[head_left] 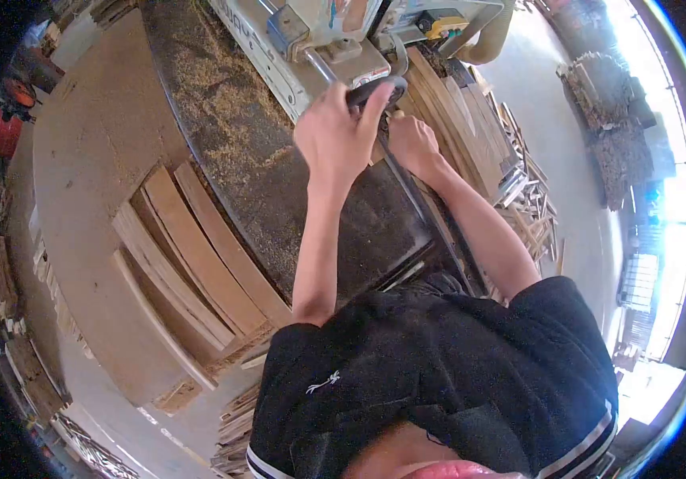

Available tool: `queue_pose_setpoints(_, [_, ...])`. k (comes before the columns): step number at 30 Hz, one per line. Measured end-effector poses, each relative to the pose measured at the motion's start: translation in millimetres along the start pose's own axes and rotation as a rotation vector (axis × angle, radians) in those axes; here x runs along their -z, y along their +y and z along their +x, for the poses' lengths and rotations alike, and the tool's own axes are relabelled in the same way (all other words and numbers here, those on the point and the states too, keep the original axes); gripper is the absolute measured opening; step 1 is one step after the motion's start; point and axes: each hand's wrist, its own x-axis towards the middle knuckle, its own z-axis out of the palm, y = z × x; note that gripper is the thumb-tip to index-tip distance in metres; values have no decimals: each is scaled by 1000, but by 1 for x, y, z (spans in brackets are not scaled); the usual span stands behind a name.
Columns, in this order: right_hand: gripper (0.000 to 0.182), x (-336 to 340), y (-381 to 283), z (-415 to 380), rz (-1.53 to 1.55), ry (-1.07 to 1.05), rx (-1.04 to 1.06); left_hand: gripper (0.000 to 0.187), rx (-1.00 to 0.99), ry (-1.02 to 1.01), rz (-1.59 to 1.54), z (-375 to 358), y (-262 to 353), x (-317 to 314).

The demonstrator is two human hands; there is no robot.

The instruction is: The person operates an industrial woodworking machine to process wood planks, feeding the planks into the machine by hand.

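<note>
My left hand (333,137) is at a black handwheel (395,86) on the front of a white machine (335,64). Its thumb lies along the wheel's near side, and the fingers curl over the edge beside a metal rod. Close by on the right, my right hand (413,144) is closed just below the wheel. Whatever its curled fingers hold is hidden. Under both hands lies the dark machine table (351,231), with a long narrow rail (415,191) running along its right side.
Sawdust (223,104) covers the table's far left part. Curved wooden pieces (191,247) lie on a brown board (87,191) to the left. Long planks (447,120) are stacked right of the machine, above a heap of offcuts (531,223).
</note>
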Motion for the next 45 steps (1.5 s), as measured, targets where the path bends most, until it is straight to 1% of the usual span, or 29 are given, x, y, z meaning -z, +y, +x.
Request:
queue_pose_setpoints(1, [23,-2,4,3,-3,-19,68,49,-102,133,-171,-4,-15,-5])
queue_pose_setpoints(3, [23,-1,6,2,39,-16,65,39,-20,418,-518,-17,-40,-16])
queue_pose_setpoints(5, [23,8,7,0,74,-8,54,39,385,631,-805,-55,-117,-57])
queue_pose_setpoints(6, [23,10,7,-2,92,-3,76,52,658,663,-861,-74,-136,-67])
queue_pose_setpoints(8, [22,11,5,-1,120,11,105,67,938,515,-1016,-102,-159,-93])
queue_pose_setpoints(9, [21,12,4,1,57,-6,97,67,927,525,-1014,-102,-154,-104])
queue_pose_setpoints(11, [21,9,5,1,7,-24,88,84,780,145,-1503,-97,-128,-134])
queue_pose_setpoints(12, [21,7,6,2,-32,-10,129,91,794,72,-1617,-88,-117,-141])
queue_pose_setpoints(15, [20,-3,1,-1,-46,30,148,92,571,209,-1851,-69,-108,-169])
queue_pose_setpoints(17, [20,4,-5,-5,-27,52,115,87,631,323,-1885,-74,-130,-173])
queue_pose_setpoints(18, [20,18,-15,-16,41,-84,124,86,655,361,-1892,-79,-138,-168])
queue_pose_setpoints(19, [19,27,-27,-18,110,-210,140,75,622,326,-1308,-77,-138,-135])
queue_pose_setpoints(20, [18,-29,-33,-8,287,-75,93,69,550,284,-732,-66,-132,-100])
queue_pose_setpoints(21, [19,-34,-44,-13,284,-39,290,62,349,170,-417,-60,-113,-55])
queue_pose_setpoints(22, [21,-39,-58,-22,285,-12,496,54,116,208,-298,-51,-94,-25])
queue_pose_setpoints(23, [21,-38,-71,-24,296,-14,518,46,-112,265,-172,-43,-74,5])
queue_pose_setpoints(24, [26,-32,-80,-25,454,-59,411,46,-115,268,-156,-41,-82,20])
queue_pose_setpoints(26, [31,-26,-84,-29,613,-104,286,43,2,764,-516,-46,-95,45])
queue_pose_setpoints(27, [33,-24,-82,-29,613,-175,307,43,-3,755,-520,-57,-105,38])
queue_pose_setpoints(29, [37,-17,-80,-26,712,-192,297,47,387,769,-905,-87,-149,-14])
queue_pose_setpoints(31, [32,-26,-81,-27,754,-171,317,54,618,442,-1413,-114,-189,-92])
queue_pose_setpoints(32, [27,-31,-77,-22,776,-151,346,57,723,343,-1793,-107,-173,-128])
queue_pose_setpoints(33, [36,-42,-73,-18,645,-104,491,58,551,209,-1518,-116,-178,-161])
queue_pose_setpoints(34, [36,-43,-72,-18,649,-101,471,58,561,188,-1519,-116,-163,-179])
queue_pose_setpoints(38, [36,-33,-71,-24,548,-172,276,64,794,99,-2184,-105,-77,-214])
queue_pose_setpoints(39, [34,-31,-71,-22,608,-225,307,64,797,105,-2178,-124,-95,-235])
queue_pose_setpoints(41, [33,-12,-75,-13,668,-281,360,72,814,68,-2309,-141,-101,-230])
queue_pose_setpoints(43, [32,35,-80,-31,800,-228,365,82,787,-49,-2435,-141,-84,-188])
queue_pose_setpoints(45, [37,61,-80,-45,786,-107,161,88,627,-182,-2393,-122,-37,-142])
